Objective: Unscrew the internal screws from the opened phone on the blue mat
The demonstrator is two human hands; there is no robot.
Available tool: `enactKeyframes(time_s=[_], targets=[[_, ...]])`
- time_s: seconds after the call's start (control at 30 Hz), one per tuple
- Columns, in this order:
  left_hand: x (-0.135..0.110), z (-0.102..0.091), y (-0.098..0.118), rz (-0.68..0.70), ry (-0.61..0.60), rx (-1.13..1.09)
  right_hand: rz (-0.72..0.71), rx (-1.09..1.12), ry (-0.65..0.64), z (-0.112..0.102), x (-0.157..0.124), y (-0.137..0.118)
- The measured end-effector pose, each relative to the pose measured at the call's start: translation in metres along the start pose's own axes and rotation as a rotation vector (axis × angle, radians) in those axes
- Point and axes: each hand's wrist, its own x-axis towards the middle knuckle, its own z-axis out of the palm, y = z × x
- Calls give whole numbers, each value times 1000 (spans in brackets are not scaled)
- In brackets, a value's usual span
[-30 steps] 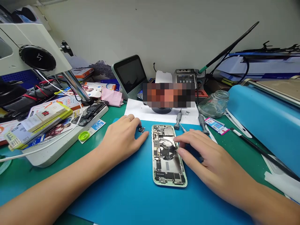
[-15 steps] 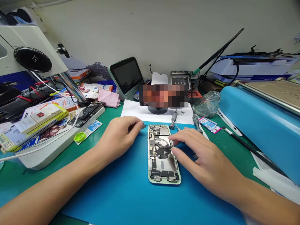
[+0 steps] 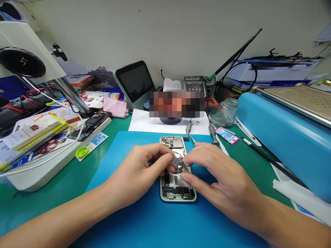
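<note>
Tabletop (image 3: 64, 179), green, cluttered. Blue mat (image 3: 144, 213) on it, under both forearms. Blue machine (image 3: 279, 137) well right of the right grip. White microscope base (image 3: 46, 168) well left of the left grip, with boxes and a dismantled phone lying on it. Smart display (image 3: 134, 84) beyond the left grip, by the wall, screen dark.

Left hand (image 3: 142, 168) and right hand (image 3: 217, 175) meet over the open phone housing (image 3: 178, 193), which lies flat on the mat directly under both grips, its near end sticking out toward the person. Housing holds boards, flex cables and a round coil, partly hidden by fingers.

Glass jar (image 3: 223, 115) beyond the right grip, upright on the tabletop; contents can't be made out through the glass. Two screwdrivers (image 3: 187, 129) just beyond the grips, at the mat's far edge. Green cap (image 3: 82, 151) left of the left grip, lying on a blue-and-white card beside the white base.

Small metal part (image 3: 177, 159) between the two grips, just above the housing. Left grip narrow, thumb and forefinger pinched on the part. Right grip narrow too, fingertips at the part's other edge, thumb down on the housing; can't tell whether it clamps the part.
</note>
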Motion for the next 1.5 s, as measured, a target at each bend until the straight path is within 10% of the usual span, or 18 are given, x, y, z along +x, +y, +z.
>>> enactKeyframes(time_s=[1.33,1.5], targets=[[-3,-13,6,-10,-193,190,32,195,-142,-1,5,-9],[2,-20,3,54,-46,288,146,175,-179,4,9,-15]])
